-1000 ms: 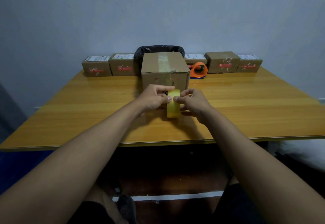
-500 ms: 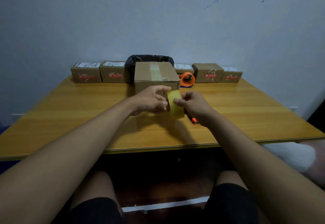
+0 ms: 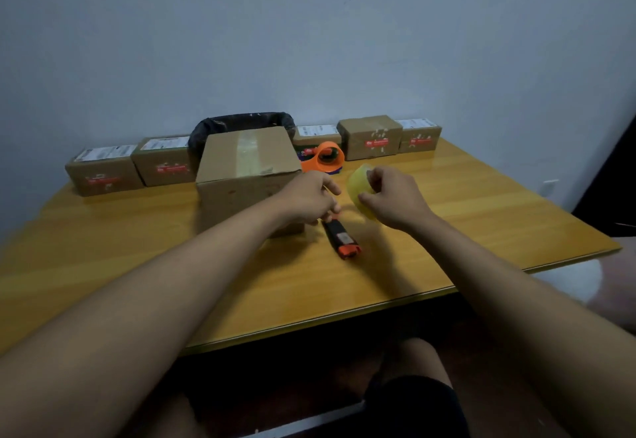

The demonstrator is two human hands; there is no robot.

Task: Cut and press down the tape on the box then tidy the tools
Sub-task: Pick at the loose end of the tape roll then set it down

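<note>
A large cardboard box (image 3: pixel 241 169) stands in the middle of the table, a strip of clear tape running over its top. My right hand (image 3: pixel 392 196) holds a yellowish tape roll (image 3: pixel 358 183) to the right of the box. My left hand (image 3: pixel 309 200) is at the box's front right corner with its fingers pinched; a faint strip of tape seems to run from them to the roll, but blur hides the detail. A black and orange box cutter (image 3: pixel 340 238) lies on the table just below my left hand.
An orange tape dispenser (image 3: pixel 327 158) sits behind the box to the right. Several small cardboard parcels (image 3: pixel 103 172) line the back edge of the wooden table (image 3: pixel 481 217). A bin with a black liner (image 3: pixel 241 122) stands behind the large box.
My right hand has carried the tape roll right and away from the box. My left hand stayed by the box corner. The cutter, hidden before, now shows. The view has swung left.
</note>
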